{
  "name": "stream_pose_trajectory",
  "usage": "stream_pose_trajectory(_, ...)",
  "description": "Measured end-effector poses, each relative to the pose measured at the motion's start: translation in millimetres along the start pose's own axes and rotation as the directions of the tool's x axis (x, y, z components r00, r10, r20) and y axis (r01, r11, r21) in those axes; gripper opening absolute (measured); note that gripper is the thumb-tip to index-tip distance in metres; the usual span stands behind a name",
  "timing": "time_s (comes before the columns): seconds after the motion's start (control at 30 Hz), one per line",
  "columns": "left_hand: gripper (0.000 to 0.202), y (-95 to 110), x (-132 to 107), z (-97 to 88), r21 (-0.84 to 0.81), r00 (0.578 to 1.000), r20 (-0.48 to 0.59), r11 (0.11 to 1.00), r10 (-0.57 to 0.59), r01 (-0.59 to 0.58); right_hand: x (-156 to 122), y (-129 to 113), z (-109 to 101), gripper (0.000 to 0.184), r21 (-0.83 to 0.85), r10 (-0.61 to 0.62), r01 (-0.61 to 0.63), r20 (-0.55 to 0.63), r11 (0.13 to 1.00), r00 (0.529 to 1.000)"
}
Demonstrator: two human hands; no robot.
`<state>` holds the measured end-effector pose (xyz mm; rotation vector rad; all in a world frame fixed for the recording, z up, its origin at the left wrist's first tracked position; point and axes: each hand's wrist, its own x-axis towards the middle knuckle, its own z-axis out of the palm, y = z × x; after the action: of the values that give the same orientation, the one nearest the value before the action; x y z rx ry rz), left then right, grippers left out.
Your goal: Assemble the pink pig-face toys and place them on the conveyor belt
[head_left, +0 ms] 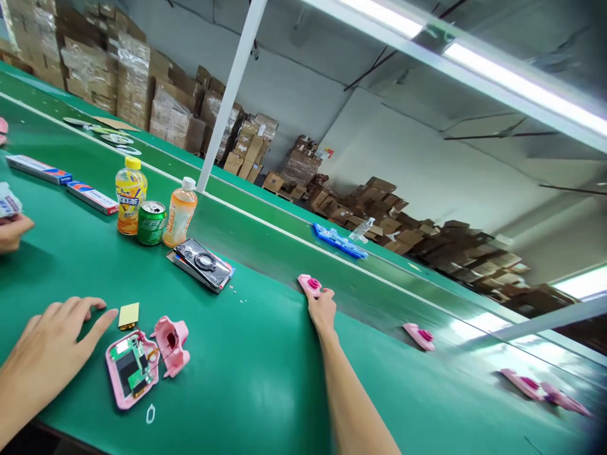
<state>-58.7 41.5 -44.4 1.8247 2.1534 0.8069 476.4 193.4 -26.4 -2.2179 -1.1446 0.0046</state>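
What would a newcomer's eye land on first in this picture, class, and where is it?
The opened pink casing, its green circuit board showing, lies on the green belt beside the left hand. The right hand touches a smaller pink part at the belt's far edge. Beyond stand drink bottles and stacked cardboard cartons.

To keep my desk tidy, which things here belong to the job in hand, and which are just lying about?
Job in hand:
left hand
right hand
opened pink case with circuit board
pink cover
yellow pad
pink part at right hand

Lying about:
yellow-capped bottle
green can
orange drink bottle
phone
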Motion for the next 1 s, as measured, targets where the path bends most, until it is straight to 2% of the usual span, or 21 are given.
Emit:
stream_pose_trajectory(0.07,0.05,6,6,-2.4,0.033,0.995,0.091,0.999,-0.041,0.038,13,0,7,0.048,-0.026,0.035,-0.035,0.011,0.999,0.999)
stream_pose_trajectory(0.13,0.048,11,12,-2.4,0.041,0.992,0.115,0.998,-0.045,0.04,16,-1,9,0.054,-0.038,0.046,-0.045,0.017,0.998,0.999)
stream_pose_trajectory(0.2,0.043,15,15,1.2,0.039,0.996,0.091,0.999,-0.004,0.0,9,-4,8,0.072,-0.036,0.025,-0.024,0.013,0.999,1.0)
stream_pose_trajectory(0.3,0.037,19,13,9.0,0.005,0.994,0.074,0.997,0.075,-0.075,-16,-9,3,0.103,-0.007,-0.042,0.042,0.02,0.999,0.999)
stream_pose_trajectory(0.37,0.033,22,10,12.3,-0.037,0.992,0.082,0.995,0.091,-0.089,-42,-10,-3,0.114,0.03,-0.09,0.089,0.045,0.996,0.995)
stream_pose_trajectory(0.47,0.03,26,6,12.3,-0.122,0.991,0.088,0.989,0.099,-0.088,-95,-6,-15,0.116,0.094,-0.151,0.143,0.083,0.985,0.985)
stream_pose_trajectory(0.57,0.031,31,2,9.0,-0.258,0.984,0.117,0.961,0.133,-0.1,-167,-5,-33,0.098,0.161,-0.201,0.18,0.122,0.97,0.972)
stream_pose_trajectory(0.63,0.033,34,-1,6.5,-0.37,0.974,0.166,0.925,0.154,-0.083,-221,-15,-44,0.074,0.243,-0.293,0.256,0.129,0.936,0.947)
stream_pose_trajectory(0.67,0.034,35,-3,5.2,-0.418,0.969,0.184,0.905,0.164,-0.074,-247,-26,-50,0.058,0.325,-0.391,0.344,0.089,0.881,0.916)
stream_pose_trajectory(0.7,0.035,37,-5,4.0,-0.457,0.965,0.192,0.886,0.177,-0.071,-272,-40,-54,0.043,0.375,-0.511,0.47,0.012,0.799,0.86)
stream_pose_trajectory(0.73,0.035,38,-8,2.6,-0.487,0.964,0.185,0.87,0.19,-0.078,-293,-58,-57,0.032,0.407,-0.638,0.607,-0.074,0.682,0.766)
stream_pose_trajectory(0.77,0.036,39,-10,1.2,-0.51,0.965,0.166,0.855,0.205,-0.094,-311,-79,-59,0.03,0.434,-0.758,0.719,-0.117,0.543,0.642)
stream_pose_trajectory(0.8,0.036,40,-13,-0.3,-0.532,0.965,0.145,0.84,0.221,-0.112,-325,-101,-59,0.035,0.453,-0.829,0.777,-0.133,0.436,0.543)
stream_pose_trajectory(0.83,0.038,41,-16,-1.9,-0.556,0.964,0.129,0.822,0.233,-0.124,-336,-123,-57,0.04,0.462,-0.862,0.794,-0.112,0.396,0.495)
stream_pose_trajectory(0.9,0.043,41,-21,-4.9,-0.605,0.962,0.107,0.785,0.25,-0.137,-347,-163,-49,0.041,0.442,-0.9,0.81,-0.014,0.385,0.435)
stream_pose_trajectory(1.0,0.055,35,-28,-6.2,-0.626,0.977,0.073,0.772,0.198,-0.11,-350,-200,-30,0.025,0.324,-0.906,0.851,0.237,0.414,0.35)
